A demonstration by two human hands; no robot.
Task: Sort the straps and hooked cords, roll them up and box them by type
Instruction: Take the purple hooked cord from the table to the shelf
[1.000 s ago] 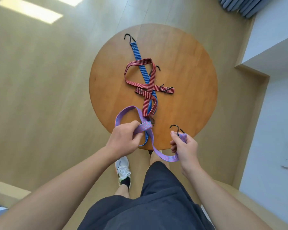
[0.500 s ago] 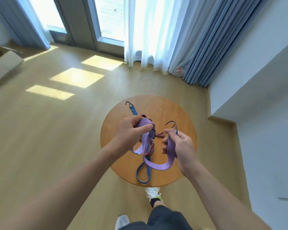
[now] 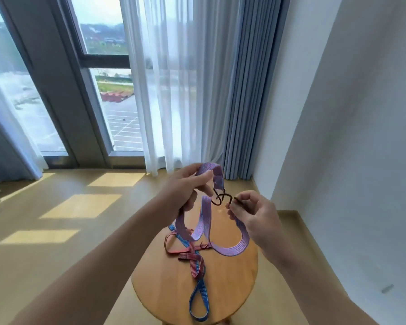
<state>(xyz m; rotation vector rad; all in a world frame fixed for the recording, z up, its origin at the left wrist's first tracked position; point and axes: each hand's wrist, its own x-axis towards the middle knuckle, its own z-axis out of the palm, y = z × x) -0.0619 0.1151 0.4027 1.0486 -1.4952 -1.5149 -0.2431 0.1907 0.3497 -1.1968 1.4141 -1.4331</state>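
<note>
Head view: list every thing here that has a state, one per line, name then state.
purple cord: lifted off the table, hanging in loops between both hands, its two black hooks meeting.
left hand: grips the purple cord near one end.
right hand: pinches the other hook end.
red cord: lying loose and unrolled on the round table.
blue cord: lying unrolled under the red cord, loop toward the camera.

Hooked cords: 3 total. 1 purple cord (image 3: 230, 248), held up w/ 2 black hooks (image 3: 220, 198) meeting betw. hands. 1 red cord (image 3: 192, 256) and 1 blue cord (image 3: 198, 301), both on table. Hands: 2, left hand (image 3: 185, 187), right hand (image 3: 256, 214). Round table (image 3: 232, 289): 1.
</note>
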